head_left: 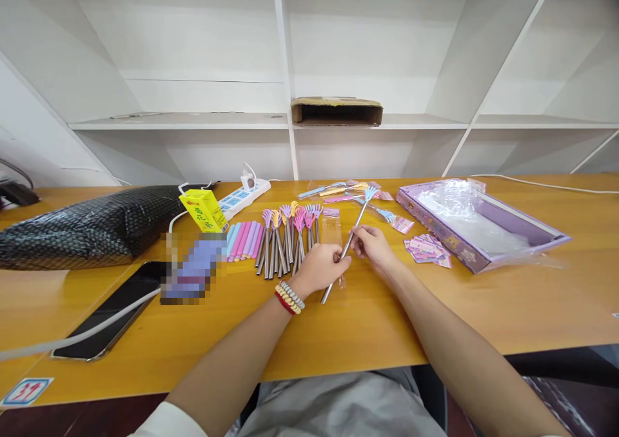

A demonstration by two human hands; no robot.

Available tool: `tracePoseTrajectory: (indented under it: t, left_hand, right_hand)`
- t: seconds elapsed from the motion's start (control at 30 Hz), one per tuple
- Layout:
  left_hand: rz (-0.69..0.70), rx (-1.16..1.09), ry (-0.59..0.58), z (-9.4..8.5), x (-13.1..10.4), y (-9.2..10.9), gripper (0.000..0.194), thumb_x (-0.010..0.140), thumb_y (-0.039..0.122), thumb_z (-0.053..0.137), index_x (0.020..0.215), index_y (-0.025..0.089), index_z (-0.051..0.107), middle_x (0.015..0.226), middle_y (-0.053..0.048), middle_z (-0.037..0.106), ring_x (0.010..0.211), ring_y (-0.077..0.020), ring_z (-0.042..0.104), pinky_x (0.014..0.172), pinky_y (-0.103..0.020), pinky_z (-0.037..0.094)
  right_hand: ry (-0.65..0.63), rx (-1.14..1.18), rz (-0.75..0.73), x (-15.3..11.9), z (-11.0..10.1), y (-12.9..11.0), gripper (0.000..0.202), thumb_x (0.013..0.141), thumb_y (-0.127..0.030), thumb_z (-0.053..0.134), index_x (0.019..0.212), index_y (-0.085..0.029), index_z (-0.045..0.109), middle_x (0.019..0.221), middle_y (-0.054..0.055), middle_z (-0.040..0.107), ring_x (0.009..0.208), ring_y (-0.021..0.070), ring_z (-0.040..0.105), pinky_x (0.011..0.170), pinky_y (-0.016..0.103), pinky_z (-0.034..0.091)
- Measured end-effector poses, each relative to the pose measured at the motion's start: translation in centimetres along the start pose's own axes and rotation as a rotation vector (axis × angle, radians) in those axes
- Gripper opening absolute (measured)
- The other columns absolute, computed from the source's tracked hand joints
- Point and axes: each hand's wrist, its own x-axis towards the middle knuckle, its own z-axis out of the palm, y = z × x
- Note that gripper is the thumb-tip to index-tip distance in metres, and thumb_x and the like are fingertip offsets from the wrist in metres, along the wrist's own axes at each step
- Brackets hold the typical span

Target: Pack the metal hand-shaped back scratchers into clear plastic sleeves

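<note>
A back scratcher with a silver metal rod (358, 218) and a small blue claw head slants up and away in front of me. My left hand (323, 266) is closed around its lower part, and the rod's bare end sticks out below. Higher up, my right hand (371, 245) pinches the same rod with thumb and fingers. Just left of my hands lie several more back scratchers (290, 231) with pink, yellow and purple claws. Beside them is a row of pink, purple and blue handle tubes (244, 240). A clear plastic sleeve (331, 227) lies flat behind my left hand.
Bagged scratchers (333, 192) lie at the back. Printed cards (426, 250) and a purple box (483, 224) with clear plastic are on the right. To the left are a phone (113, 311), a cable, a yellow box (203, 209), a power strip (244, 196) and a black wrapped bundle (87, 224).
</note>
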Motion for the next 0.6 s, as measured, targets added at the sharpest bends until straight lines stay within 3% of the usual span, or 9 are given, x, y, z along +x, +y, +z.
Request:
tracePoseTrajectory:
  t: [0.17,0.4,0.47,0.6]
  left_hand:
    - [-0.030,-0.011,-0.009,-0.3,0.0,-0.2,0.024,0.075,0.033,0.052,0.058,0.017,0.049,0.053,0.003,0.049,0.051,-0.0095,0.042,0.052,-0.023,0.029]
    - [-0.003,-0.105,-0.149,-1.1,0.1,-0.1,0.020,0.073,0.033,0.056,0.062,0.016,0.054,0.056,0.004,0.048,0.052,-0.0085,0.043,0.051,-0.021,0.030]
    - [0.003,-0.114,-0.179,-1.6,0.3,-0.4,0.019,0.072,0.034,0.057,0.065,0.016,0.058,0.056,0.004,0.047,0.052,-0.0085,0.042,0.051,-0.022,0.030]
    - [-0.038,-0.193,-0.268,-2.9,0.8,-1.6,0.024,0.071,0.033,0.059,0.085,0.015,0.065,0.056,0.005,0.045,0.052,-0.0087,0.039,0.050,-0.021,0.030]
  right_hand:
    - [0.068,0.092,0.008,0.4,-0.8,-0.4,0.029,0.071,-0.044,0.061,0.071,-0.015,0.057,0.046,-0.004,0.046,0.033,0.0056,0.036,0.032,0.019,0.023]
    - [0.333,0.364,-0.019,1.7,-3.6,-1.3,0.037,0.071,-0.055,0.058,0.077,-0.019,0.051,0.047,-0.008,0.040,0.034,0.0048,0.035,0.033,0.018,0.024]
    - [0.416,0.427,-0.045,2.1,-4.7,-1.6,0.035,0.071,-0.052,0.058,0.073,-0.019,0.046,0.048,-0.008,0.041,0.035,0.0049,0.036,0.033,0.018,0.024]
    - [0.567,0.434,-0.064,2.5,-6.3,-2.1,0.023,0.066,-0.030,0.062,0.068,-0.019,0.042,0.048,-0.008,0.043,0.035,0.0049,0.038,0.032,0.017,0.023]
